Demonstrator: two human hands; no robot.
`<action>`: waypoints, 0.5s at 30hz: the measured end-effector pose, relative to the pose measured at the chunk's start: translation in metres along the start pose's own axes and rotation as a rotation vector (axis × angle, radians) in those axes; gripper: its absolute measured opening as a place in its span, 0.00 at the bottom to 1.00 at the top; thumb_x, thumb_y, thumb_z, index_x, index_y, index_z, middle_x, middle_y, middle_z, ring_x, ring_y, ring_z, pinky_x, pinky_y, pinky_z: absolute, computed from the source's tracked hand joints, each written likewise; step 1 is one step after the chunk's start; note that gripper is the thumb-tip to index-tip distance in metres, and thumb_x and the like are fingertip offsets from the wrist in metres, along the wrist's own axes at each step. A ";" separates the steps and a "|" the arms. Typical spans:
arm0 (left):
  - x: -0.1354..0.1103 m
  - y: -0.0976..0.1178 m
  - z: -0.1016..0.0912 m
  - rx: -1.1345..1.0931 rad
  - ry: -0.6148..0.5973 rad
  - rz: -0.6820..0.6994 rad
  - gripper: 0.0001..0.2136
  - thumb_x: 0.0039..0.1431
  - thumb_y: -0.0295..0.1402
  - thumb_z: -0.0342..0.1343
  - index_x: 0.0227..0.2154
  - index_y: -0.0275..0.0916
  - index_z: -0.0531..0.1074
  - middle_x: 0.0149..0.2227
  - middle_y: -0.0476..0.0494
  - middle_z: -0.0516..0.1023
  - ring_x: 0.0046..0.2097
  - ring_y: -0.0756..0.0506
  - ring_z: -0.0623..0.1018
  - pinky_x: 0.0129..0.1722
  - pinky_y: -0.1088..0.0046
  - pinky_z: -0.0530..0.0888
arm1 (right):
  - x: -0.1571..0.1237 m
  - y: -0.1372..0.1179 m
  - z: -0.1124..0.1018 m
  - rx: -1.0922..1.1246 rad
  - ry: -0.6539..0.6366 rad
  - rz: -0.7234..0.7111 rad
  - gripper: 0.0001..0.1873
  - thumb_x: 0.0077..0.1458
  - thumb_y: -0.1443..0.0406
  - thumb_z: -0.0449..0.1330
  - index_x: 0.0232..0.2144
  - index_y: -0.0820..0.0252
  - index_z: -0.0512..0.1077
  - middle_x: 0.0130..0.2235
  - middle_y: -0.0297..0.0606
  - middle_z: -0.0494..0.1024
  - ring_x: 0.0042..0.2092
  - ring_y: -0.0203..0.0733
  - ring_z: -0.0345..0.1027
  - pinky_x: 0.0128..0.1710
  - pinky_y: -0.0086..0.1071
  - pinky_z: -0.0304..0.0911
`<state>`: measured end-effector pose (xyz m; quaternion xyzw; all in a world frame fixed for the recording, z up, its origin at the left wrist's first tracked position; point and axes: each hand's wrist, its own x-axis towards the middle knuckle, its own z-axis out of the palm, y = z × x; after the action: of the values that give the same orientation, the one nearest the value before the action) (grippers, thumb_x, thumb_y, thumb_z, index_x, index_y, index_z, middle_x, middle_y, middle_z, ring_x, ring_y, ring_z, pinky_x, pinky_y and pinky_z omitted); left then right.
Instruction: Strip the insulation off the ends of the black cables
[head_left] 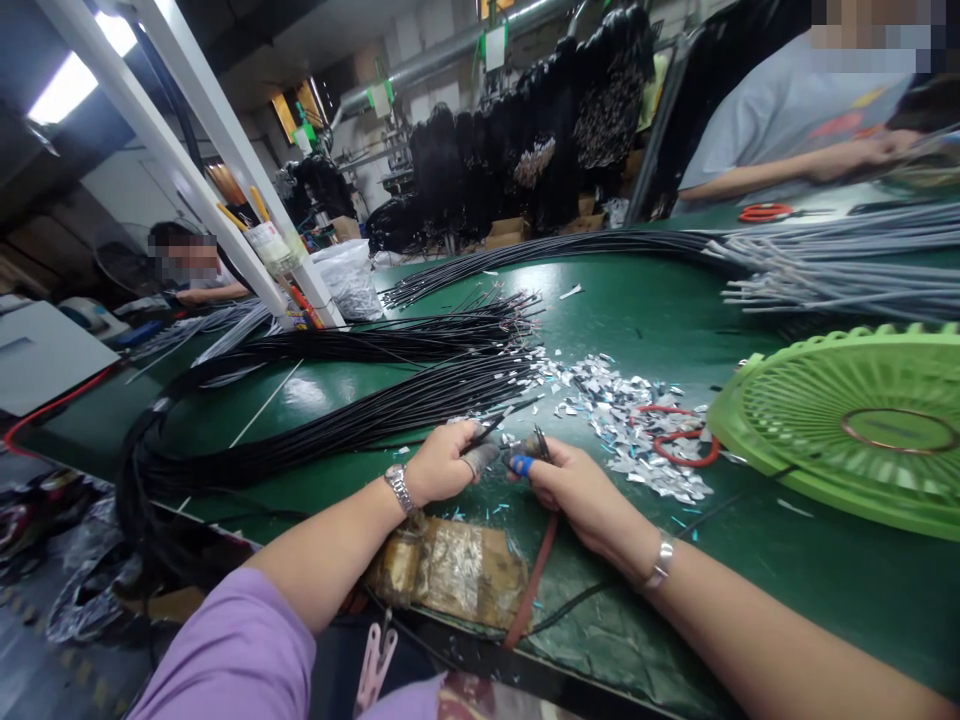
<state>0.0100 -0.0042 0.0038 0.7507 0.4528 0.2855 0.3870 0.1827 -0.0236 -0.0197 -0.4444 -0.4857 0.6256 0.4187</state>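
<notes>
My left hand is closed on a thin black cable whose end sticks out past the thumb; grey covers wrap some fingertips. Close beside it, my right hand is closed, with blue tape on one finger. A small dark piece shows at its fingertips, too small to name. Behind my hands lies a bundle of black cables, its cut ends toward the middle of the table. Scraps of silver foil and blue bits are heaped to the right, with red-handled scissors among them.
The green table carries a lime-green fan at right and grey cables behind it. A taped cardboard pad lies at the front edge. White posts rise at left. One person sits across at right, another at far left.
</notes>
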 end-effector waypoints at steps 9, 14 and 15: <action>0.002 0.000 0.000 -0.186 -0.049 -0.206 0.21 0.50 0.52 0.55 0.26 0.37 0.62 0.15 0.56 0.65 0.14 0.57 0.61 0.13 0.82 0.57 | -0.002 -0.004 0.000 0.088 0.087 0.004 0.16 0.39 0.55 0.65 0.25 0.60 0.69 0.14 0.21 0.53 0.17 0.28 0.42 0.17 0.25 0.38; 0.001 0.000 0.001 -0.158 -0.045 -0.172 0.19 0.51 0.50 0.55 0.25 0.37 0.63 0.15 0.56 0.65 0.14 0.57 0.61 0.14 0.81 0.57 | -0.001 -0.005 -0.001 0.131 0.108 -0.045 0.18 0.40 0.53 0.65 0.26 0.60 0.69 0.15 0.22 0.54 0.18 0.28 0.43 0.17 0.25 0.39; 0.001 0.000 0.001 -0.144 -0.042 -0.147 0.18 0.52 0.49 0.55 0.25 0.37 0.63 0.15 0.55 0.65 0.14 0.56 0.61 0.14 0.81 0.57 | -0.001 -0.004 -0.001 0.127 0.104 -0.051 0.18 0.40 0.53 0.65 0.26 0.60 0.69 0.15 0.22 0.54 0.18 0.28 0.43 0.17 0.26 0.39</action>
<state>0.0114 -0.0034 0.0035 0.6917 0.4767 0.2725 0.4692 0.1841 -0.0236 -0.0154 -0.4360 -0.4339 0.6204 0.4866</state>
